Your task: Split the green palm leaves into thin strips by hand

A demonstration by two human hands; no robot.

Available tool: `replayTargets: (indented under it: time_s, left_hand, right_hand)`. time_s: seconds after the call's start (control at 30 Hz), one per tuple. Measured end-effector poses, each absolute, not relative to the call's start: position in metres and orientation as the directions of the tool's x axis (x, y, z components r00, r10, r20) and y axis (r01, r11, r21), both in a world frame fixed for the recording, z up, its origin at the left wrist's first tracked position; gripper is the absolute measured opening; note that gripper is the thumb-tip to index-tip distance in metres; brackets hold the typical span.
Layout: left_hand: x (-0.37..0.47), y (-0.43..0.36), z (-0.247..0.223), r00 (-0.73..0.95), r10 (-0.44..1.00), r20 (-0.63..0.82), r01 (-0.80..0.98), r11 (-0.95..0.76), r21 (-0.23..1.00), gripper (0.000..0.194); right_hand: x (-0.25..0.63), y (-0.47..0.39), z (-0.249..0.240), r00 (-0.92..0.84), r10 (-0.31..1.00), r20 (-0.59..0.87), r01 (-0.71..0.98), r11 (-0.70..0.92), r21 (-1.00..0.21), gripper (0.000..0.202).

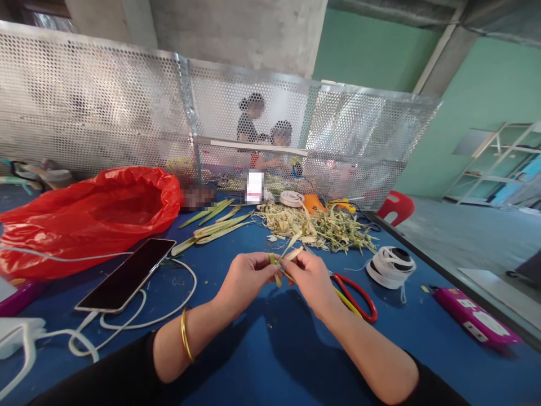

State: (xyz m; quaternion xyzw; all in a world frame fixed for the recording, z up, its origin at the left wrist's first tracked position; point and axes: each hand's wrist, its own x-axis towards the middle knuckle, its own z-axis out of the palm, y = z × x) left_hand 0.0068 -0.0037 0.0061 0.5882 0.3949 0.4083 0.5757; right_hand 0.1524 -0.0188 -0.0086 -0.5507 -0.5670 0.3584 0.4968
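Over the middle of the blue table, my left hand [252,273] and my right hand [309,276] meet, fingertips nearly touching. Both pinch thin green and pale yellow leaf strips [291,242] that cross between the fingers. My left fingers close on a folded green part; my right thumb and fingers press on paler strips. The exact fold is partly hidden by the thumbs. Red-handled scissors [358,298] lie just right of my right hand, their blades partly hidden behind it. Beyond my hands is a pile of leaf scraps [321,225]. Long green leaf strips [220,227] lie to its left.
At left are a red plastic bag [139,203], a phone [127,275] and its white cable [192,287]. A roll of white tape [391,268] and a purple box [475,317] sit at right. A perforated metal screen [253,84] stands behind, with people [249,121] beyond.
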Motion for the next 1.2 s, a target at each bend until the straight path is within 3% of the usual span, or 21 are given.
replayTargets:
  time_s: [0.23,0.33,0.4,0.43,0.5,0.57,0.63,0.73,0.93,1.2]
  left_hand:
    - [0.007,-0.001,-0.002,0.228,0.973,-0.048,-0.098,0.072,0.993,0.029]
    - [0.005,-0.001,0.004,0.259,0.963,-0.073,-0.136,0.111,0.984,0.027]
    - [0.002,0.001,0.008,0.258,0.96,-0.109,-0.163,0.155,0.974,0.027]
    - [0.001,0.002,0.009,0.244,0.961,-0.128,-0.18,0.174,0.968,0.027]
    - [-0.001,0.005,0.009,0.213,0.965,-0.152,-0.209,0.197,0.958,0.028]
    - [-0.002,0.006,0.009,0.206,0.966,-0.156,-0.218,0.2,0.955,0.03]
    - [-0.003,0.007,0.007,0.212,0.965,-0.155,-0.205,0.199,0.958,0.031]
    - [-0.002,0.007,0.004,0.237,0.961,-0.145,-0.175,0.189,0.966,0.03]
    - [-0.001,0.003,0.006,0.36,0.932,-0.046,-0.018,0.056,0.998,0.014]
    - [-0.002,0.003,0.011,0.465,0.883,-0.07,0.118,0.017,0.993,0.014]
  right_hand:
    - [0.143,-0.022,-0.004,0.085,0.996,0.034,-0.031,0.037,-0.999,0.02]
    - [0.145,-0.02,-0.006,0.086,0.994,0.072,0.026,0.07,-0.997,0.02]
    - [0.149,-0.019,-0.008,0.144,0.965,0.219,0.192,0.19,-0.963,0.03]
    - [0.151,-0.018,-0.008,0.153,0.928,0.338,0.312,0.279,-0.908,0.041]
    - [0.156,-0.019,-0.006,0.06,0.795,0.603,0.557,0.475,-0.681,0.05]
    - [0.161,-0.02,-0.002,-0.153,0.635,0.757,0.699,0.611,-0.372,0.036]
    - [0.163,-0.02,0.002,-0.34,0.521,0.783,0.731,0.67,-0.129,0.02]
    - [0.164,-0.02,0.005,-0.455,0.458,0.764,0.721,0.693,0.014,0.017]
    - [0.164,-0.015,0.0,-0.372,0.52,0.769,0.719,0.685,-0.115,0.012]
    - [0.164,-0.013,-0.004,-0.295,0.714,0.635,0.768,0.572,-0.287,0.02]
